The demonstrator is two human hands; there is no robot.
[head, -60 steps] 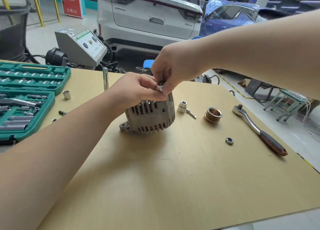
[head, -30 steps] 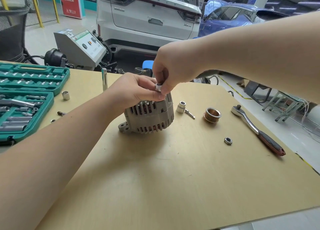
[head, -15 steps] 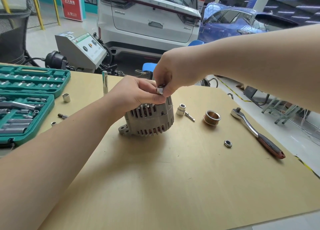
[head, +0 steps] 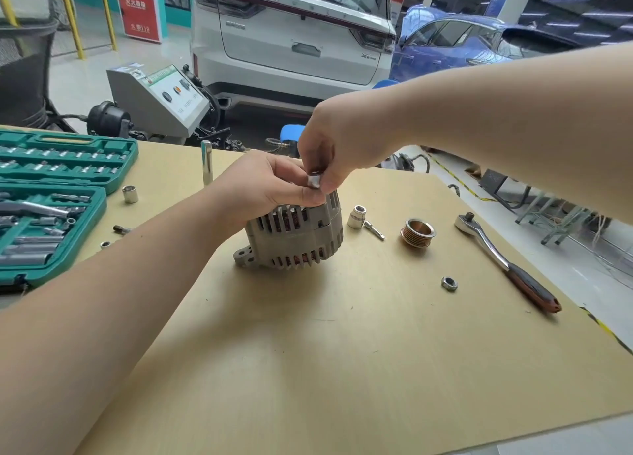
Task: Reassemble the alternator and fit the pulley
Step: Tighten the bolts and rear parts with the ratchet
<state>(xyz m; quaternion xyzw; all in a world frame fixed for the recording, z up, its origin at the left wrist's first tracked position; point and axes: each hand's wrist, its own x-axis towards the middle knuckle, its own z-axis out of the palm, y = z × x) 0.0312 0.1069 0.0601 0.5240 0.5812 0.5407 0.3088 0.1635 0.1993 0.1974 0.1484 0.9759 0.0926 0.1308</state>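
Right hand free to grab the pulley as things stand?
Probably not yet. The right hand is pinching a small metal piece atop the alternator. The pulley lies in the open on the table, nothing blocking it.

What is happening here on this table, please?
A person is putting an alternator back together on a wooden table. The left hand rests on top of the housing, and the right hand pinches a small silver socket-like piece above it. The pulley, a loose nut and the ratchet lie unused to the right; the pulley is not yet fitted.
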